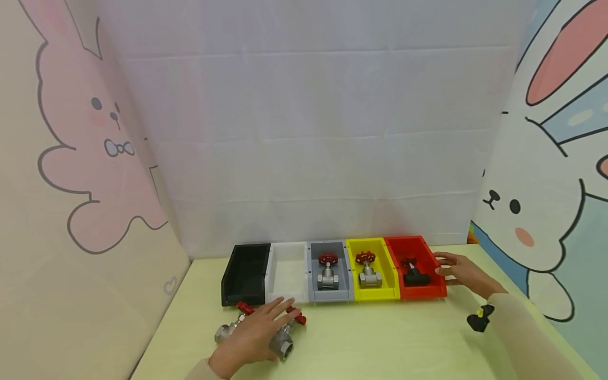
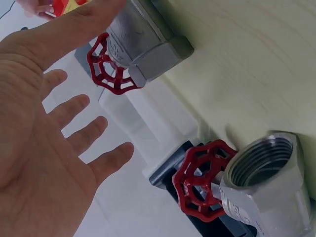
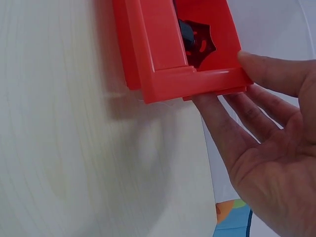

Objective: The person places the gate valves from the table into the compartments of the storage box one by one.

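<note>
The pale yellow-green wood-grain table (image 1: 380, 338) carries a row of five plastic bins in black, white, grey, yellow and red (image 1: 331, 297); if nothing fastens it down, a sideways push could skew it. At its right end, the red open-topped plastic bin (image 1: 423, 292) seems likeliest to tip, because the right hand (image 1: 465, 273) pinches only its outer edge, thumb above and fingers beneath. Well apart, the left hand (image 1: 254, 332) spreads its straight fingers over a silver metal valve (image 1: 223, 333) and a similar silver valve (image 1: 282, 343) before the row's left end; contact is unclear, but a careless sweep might knock them together. Tilting could slide the black-bodied valve (image 1: 416, 277) inside the red bin, and a spoked red handwheel (image 1: 300, 319) could snag on fingers.
</note>
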{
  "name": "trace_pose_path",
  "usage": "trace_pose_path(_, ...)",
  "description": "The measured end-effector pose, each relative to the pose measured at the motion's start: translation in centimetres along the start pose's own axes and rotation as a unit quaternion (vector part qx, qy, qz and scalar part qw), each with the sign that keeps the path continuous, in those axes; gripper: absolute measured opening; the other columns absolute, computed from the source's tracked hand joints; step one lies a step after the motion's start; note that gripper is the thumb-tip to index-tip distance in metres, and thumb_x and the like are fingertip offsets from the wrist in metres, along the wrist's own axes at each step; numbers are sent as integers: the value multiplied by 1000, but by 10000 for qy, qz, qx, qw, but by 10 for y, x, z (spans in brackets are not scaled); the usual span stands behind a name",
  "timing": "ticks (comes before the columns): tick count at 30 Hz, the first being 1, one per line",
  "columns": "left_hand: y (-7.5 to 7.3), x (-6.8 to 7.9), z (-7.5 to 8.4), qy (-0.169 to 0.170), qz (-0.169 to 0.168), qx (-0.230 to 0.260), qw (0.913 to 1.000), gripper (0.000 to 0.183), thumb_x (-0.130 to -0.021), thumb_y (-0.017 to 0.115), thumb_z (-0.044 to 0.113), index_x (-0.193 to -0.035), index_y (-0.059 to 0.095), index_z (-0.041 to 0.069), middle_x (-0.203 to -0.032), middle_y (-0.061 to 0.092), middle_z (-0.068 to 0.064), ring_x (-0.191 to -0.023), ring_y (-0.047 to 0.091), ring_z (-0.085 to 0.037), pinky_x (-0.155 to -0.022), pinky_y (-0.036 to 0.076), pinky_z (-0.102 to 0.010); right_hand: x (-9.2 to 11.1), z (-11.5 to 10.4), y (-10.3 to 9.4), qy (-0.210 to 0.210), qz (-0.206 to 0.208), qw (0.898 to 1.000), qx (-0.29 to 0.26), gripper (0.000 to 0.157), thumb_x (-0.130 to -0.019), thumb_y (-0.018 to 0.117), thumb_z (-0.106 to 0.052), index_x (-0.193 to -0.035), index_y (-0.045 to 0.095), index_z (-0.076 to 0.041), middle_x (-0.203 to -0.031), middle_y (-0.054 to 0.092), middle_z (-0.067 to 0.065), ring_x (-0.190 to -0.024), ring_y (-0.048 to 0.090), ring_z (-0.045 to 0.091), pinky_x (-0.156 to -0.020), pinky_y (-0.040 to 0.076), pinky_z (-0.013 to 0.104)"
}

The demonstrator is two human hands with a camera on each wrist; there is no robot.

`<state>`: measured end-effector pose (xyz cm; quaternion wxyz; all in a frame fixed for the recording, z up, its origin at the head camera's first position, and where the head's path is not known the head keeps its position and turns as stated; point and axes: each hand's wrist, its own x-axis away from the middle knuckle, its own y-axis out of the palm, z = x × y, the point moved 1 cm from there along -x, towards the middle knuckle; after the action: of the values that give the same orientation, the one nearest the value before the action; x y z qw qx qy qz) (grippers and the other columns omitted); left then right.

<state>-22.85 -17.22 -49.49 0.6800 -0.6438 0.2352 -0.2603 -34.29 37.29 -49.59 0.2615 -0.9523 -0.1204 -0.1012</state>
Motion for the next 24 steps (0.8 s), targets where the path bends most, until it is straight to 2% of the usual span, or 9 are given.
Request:
trace_pose_path(7,5,-6,6,201,244,-468,9984,109,-57,89,32,-146,26,37,-152,31,5,-139,32,-25,-99,44,-50,2,-1,0,1,-9,10000,3,70,-91,56,-25,-147,21,-4,-148,26,29,-128,40,44,-91,50,47)
trace_pose_path(12,6,-11,9,282,228,-474,9982,106,-56,88,20,-144,31,35,-151,32,4,-138,33,-26,-102,41,-50,3,-2,0,11,7,10000,69,70,-91,57,-28,-147,21,-4,-148,28,28,-127,42,44,-91,50,48)
trace_pose_path(18,10,-16,10,291,-89,-447,9985,107,-57,87,19,-145,29,35,-153,29,6,-141,29,-25,-107,36,-48,3,-2,-1,-25,24,10000,63,69,-92,57,-29,-147,23,-4,-147,30,28,-123,47,40,-90,51,47)
trace_pose_path(21,12,-18,10,216,-334,-343,9986,107,-58,88,22,-145,28,38,-154,27,9,-142,26,-23,-106,37,-49,2,-1,0,-8,24,10000,3,69,-92,57,-27,-147,22,-5,-148,28,28,-124,45,41,-91,51,47)
trace_pose_path(24,13,-20,11,221,-417,-343,9983,107,-58,88,25,-144,28,40,-154,27,10,-142,27,-23,-104,40,-50,3,1,0,-2,19,10000,-9,70,-91,57,-27,-147,22,-5,-148,28,27,-126,44,42,-91,50,48)
